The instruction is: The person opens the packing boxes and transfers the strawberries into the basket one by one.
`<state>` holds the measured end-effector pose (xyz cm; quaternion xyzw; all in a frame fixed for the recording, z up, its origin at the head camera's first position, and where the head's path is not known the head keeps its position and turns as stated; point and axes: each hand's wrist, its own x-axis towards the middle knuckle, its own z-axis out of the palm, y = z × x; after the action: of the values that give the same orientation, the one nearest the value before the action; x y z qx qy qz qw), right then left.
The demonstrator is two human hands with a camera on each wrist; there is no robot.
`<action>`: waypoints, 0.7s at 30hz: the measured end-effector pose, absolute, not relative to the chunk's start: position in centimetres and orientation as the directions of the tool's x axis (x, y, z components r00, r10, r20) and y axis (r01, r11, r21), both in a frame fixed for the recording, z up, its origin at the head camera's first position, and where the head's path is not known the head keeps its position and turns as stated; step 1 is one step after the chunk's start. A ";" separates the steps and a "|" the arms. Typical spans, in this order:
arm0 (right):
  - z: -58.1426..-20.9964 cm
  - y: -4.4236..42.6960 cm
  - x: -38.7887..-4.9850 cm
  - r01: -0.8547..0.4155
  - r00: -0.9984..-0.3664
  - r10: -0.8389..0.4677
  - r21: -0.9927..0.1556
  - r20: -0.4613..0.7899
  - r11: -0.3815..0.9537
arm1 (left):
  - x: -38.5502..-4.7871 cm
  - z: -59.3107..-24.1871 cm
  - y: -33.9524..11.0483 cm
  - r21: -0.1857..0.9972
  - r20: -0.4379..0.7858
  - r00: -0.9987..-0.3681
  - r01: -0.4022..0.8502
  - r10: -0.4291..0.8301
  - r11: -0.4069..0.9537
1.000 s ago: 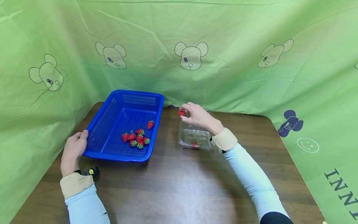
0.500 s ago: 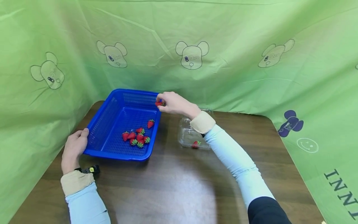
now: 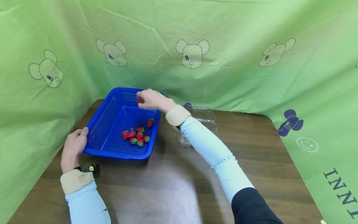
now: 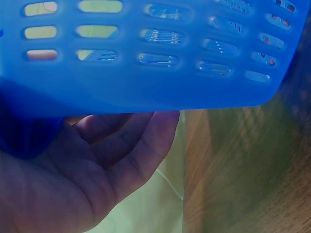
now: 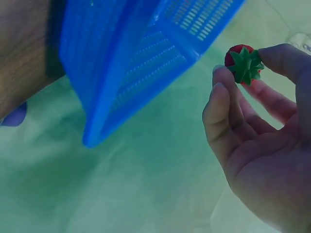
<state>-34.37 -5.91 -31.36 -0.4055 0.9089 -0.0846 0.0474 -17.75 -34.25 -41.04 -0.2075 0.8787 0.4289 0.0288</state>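
A blue plastic basket stands at the left of the table, its near left corner gripped by my left hand. In the left wrist view, the fingers of that hand curl under the basket's bottom edge. My right hand is above the basket's far right part, pinching a strawberry between thumb and fingertips; its green leaves show in the right wrist view. Several strawberries lie in a cluster on the basket floor, and a single strawberry lies near the right wall.
Right of the basket, a clear plastic box with a raised lid stands on the wooden table, partly hidden by my right forearm. A green curtain with printed bear heads closes off the back and sides.
My right hand has carried the strawberry leftward from above the clear box to over the basket. The right forearm now covers the strawberry in the clear box. My left hand keeps its hold.
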 end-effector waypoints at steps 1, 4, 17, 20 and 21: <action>-31.4 -6.4 -34.4 -0.727 -0.667 -0.744 -0.192 -0.031 0.660 | -17.8 -41.0 -34.2 0.745 -0.227 -0.913 -0.387 -0.338 0.544; -31.6 -7.8 -34.4 -0.731 -0.663 -0.746 -0.164 -0.062 0.663 | -18.2 -41.0 -34.1 0.746 -0.220 -0.916 -0.380 -0.335 0.547; -33.9 -14.9 -34.2 -0.727 -0.661 -0.739 -0.131 -0.134 0.674 | -17.9 -41.1 -34.5 0.754 -0.230 -0.912 -0.388 -0.339 0.531; -34.0 -16.6 -33.7 -0.716 -0.673 -0.725 -0.116 -0.146 0.688 | -17.8 -41.0 -34.9 0.752 -0.225 -0.914 -0.384 -0.339 0.536; -34.1 -17.2 -33.6 -0.713 -0.678 -0.722 -0.113 -0.141 0.692 | -17.8 -41.0 -34.9 0.750 -0.223 -0.914 -0.383 -0.340 0.539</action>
<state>-33.59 -17.18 -34.09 -0.3919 0.9155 -0.0241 0.0874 -17.81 -34.91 -40.98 -0.2063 0.8769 0.4334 0.0250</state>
